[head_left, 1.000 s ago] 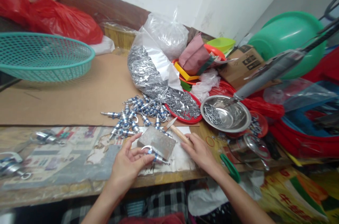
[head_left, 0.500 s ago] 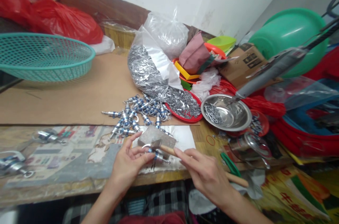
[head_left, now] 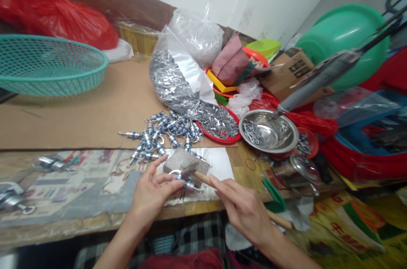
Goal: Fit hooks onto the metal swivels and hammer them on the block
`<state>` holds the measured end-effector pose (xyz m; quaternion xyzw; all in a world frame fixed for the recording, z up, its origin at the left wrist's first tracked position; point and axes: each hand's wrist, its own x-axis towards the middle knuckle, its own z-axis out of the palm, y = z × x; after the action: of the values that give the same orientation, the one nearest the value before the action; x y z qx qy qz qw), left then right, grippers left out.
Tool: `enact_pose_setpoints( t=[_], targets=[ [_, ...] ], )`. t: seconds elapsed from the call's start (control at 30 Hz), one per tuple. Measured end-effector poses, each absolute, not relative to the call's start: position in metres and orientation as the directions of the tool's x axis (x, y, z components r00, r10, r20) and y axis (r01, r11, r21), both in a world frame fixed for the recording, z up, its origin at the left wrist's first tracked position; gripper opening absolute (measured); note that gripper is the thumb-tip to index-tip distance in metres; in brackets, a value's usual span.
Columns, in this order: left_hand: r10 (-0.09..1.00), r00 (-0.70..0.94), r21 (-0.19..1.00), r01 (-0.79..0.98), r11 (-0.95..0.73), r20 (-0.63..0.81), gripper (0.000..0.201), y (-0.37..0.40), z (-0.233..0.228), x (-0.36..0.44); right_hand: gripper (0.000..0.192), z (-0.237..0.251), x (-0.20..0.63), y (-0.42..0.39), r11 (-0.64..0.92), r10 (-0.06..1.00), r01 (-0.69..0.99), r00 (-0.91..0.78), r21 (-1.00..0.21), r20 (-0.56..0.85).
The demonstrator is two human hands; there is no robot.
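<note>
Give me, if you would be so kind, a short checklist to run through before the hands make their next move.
1. Left hand has hold of the blue-and-silver part: ok.
2. Right hand grips the hammer by its wooden handle: ok.
3. Left fingers well clear of the hammer head: not ok, the head looks very close to the thumb.
4. Part seated firmly against the grey block: cannot tell, hand and hammer cover much of it.
5. Block's surroundings free of loose pieces: not ok, the pile of similar parts crowds its far side.
6. Steel bowl apart from the hammer: ok.
</note>
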<state>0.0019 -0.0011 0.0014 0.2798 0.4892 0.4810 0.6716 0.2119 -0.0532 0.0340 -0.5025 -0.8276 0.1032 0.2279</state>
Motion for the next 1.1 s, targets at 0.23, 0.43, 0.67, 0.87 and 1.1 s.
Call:
enact_pose_setpoints(
  t=[0.23,0.43,0.67,0.87,1.1],
  targets=[
    [0.945,0.01,0.915,-0.247,0.318,-0.326,0.071,-0.003,0.003,0.002,0.037,0.014,0.222,0.0,0.196,0.98,0.764,-0.127,-0.615,0.154],
    [0.998,-0.038,0.986,0.16,0.046,-0.041,0.012,-0.003,0.0,-0.006,0.025,0.009,0.224,0.072,0.171,0.983,0.852,-0.111,-0.494,0.149],
    [0.973,0.048,0.906,0.356,-0.229,0.227,0.008,0.006,-0.001,-0.007,0.024,0.004,0.254,0.155,0.003,0.982,0.955,0.053,-0.295,0.183],
    [0.983,0.097,0.927,0.332,-0.177,0.153,0.007,0.006,0.003,-0.009,0.012,-0.005,0.256,0.142,0.011,0.974,0.967,0.047,-0.254,0.221],
    [0.975,0.12,0.919,0.329,-0.219,0.189,0.009,0.004,0.005,-0.01,0.014,0.025,0.24,0.108,0.115,0.936,0.905,0.04,-0.41,0.35]
  ],
)
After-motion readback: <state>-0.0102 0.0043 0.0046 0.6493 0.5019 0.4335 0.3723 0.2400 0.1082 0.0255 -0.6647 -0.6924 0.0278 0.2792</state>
